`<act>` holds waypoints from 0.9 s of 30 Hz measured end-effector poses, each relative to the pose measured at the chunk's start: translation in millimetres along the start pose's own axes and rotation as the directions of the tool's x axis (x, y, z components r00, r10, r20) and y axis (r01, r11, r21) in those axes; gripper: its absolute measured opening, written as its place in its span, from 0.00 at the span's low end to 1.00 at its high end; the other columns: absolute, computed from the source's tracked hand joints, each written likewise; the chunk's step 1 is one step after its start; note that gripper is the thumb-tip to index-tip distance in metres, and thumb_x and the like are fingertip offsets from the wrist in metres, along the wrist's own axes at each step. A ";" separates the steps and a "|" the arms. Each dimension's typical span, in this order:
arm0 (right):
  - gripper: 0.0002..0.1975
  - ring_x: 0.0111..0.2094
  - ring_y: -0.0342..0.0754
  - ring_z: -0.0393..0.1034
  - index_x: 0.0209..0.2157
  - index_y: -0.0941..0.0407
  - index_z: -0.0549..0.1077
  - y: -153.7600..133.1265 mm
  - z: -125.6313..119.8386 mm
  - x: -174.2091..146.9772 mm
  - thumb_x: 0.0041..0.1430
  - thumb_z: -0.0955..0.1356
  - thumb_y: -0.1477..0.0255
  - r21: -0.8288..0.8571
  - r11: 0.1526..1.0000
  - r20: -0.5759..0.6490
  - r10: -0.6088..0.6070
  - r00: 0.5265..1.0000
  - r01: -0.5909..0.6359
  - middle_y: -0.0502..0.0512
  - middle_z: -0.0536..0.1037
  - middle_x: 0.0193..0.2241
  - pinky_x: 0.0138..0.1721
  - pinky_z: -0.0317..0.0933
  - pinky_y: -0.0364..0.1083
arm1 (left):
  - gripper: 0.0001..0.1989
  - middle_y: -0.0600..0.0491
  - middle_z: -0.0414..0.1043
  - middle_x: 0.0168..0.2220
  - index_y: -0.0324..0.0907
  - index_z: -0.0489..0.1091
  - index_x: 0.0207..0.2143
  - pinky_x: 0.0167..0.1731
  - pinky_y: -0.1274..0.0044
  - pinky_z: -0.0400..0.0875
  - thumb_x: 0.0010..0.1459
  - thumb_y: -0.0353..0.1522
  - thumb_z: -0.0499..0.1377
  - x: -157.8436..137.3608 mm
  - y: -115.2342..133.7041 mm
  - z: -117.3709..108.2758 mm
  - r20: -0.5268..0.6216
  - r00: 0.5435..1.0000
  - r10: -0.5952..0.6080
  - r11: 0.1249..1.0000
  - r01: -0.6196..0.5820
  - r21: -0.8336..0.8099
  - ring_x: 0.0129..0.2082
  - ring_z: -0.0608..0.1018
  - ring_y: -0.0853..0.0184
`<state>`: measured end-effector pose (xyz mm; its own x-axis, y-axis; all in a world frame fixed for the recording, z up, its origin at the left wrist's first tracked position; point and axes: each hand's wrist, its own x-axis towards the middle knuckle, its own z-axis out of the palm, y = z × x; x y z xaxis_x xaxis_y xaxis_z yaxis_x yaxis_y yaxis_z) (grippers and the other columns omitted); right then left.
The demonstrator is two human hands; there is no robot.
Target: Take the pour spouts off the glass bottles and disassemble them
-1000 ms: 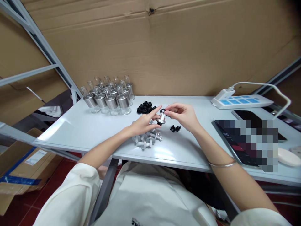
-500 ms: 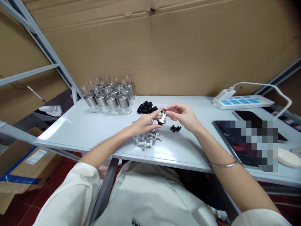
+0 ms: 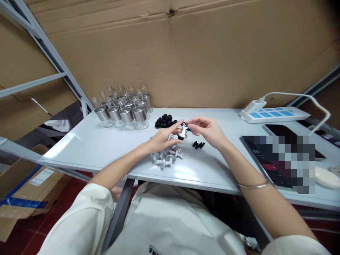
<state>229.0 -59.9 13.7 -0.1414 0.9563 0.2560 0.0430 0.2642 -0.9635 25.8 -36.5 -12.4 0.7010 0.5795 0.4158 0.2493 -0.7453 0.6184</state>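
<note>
My left hand (image 3: 165,138) grips a silver pour spout (image 3: 182,132) with a black stopper at its lower end, above the table. Thumb and fingers close round its base from the left. At the spout's upper tip, my right hand (image 3: 205,130) pinches a small black cap (image 3: 188,128), mostly hidden by the fingertips. Below my left hand lies a pile of silver spouts (image 3: 166,161). Black stoppers (image 3: 163,122) are heaped just behind it. A little group of small black caps (image 3: 198,145) rests under my right hand.
Several glass bottles with steel sleeves (image 3: 126,115) stand at the back left of the white table (image 3: 87,150). On the right are a power strip (image 3: 276,115) with a plugged-in cable, a dark phone (image 3: 281,131) and a partly blurred tablet (image 3: 259,156). Cardboard (image 3: 199,53) rises behind.
The spout has tilted slightly in my left hand, and its tip shows more clearly. My right fingers stay at the tip with only a small shift. The piles and bottles have not moved.
</note>
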 end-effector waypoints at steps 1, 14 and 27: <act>0.14 0.18 0.38 0.57 0.28 0.57 0.75 -0.2 -0.1 0.0 0.42 0.74 0.62 -0.008 1.000 -0.002 -0.002 1.000 0.002 0.47 0.70 0.18 0.21 0.53 0.43 | 0.38 0.45 0.72 0.51 0.43 0.45 0.65 0.47 0.75 0.68 0.57 0.39 0.59 -0.1 -0.2 -0.1 -0.001 1.000 0.000 1.000 0.000 -0.002 0.49 0.75 0.63; 0.13 0.23 0.39 0.62 0.33 0.56 0.75 1.7 0.2 -0.8 0.44 0.73 0.66 0.028 0.997 0.022 -0.066 0.998 0.066 0.48 0.71 0.24 0.25 0.57 0.43 | 0.36 0.45 0.71 0.51 0.44 0.45 0.65 0.50 0.73 0.67 0.58 0.38 0.57 0.9 -1.4 -0.3 -0.011 0.998 0.064 0.998 -0.065 -0.011 0.48 0.75 0.63; 0.14 0.21 0.41 0.59 0.32 0.57 0.76 4.5 4.7 -1.9 0.45 0.72 0.63 -0.117 0.988 0.001 -0.104 0.995 0.103 0.46 0.65 0.18 0.24 0.56 0.44 | 0.35 0.45 0.71 0.49 0.44 0.49 0.64 0.48 0.73 0.69 0.57 0.38 0.58 1.7 -1.1 -0.8 -0.055 0.998 0.044 0.998 -0.047 -0.046 0.46 0.76 0.64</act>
<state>224.7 -61.1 8.5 -0.1459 0.9236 0.3544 0.1433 0.3742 -0.9162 26.2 -34.4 -11.9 0.6734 0.5633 0.4787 0.1850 -0.7554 0.6286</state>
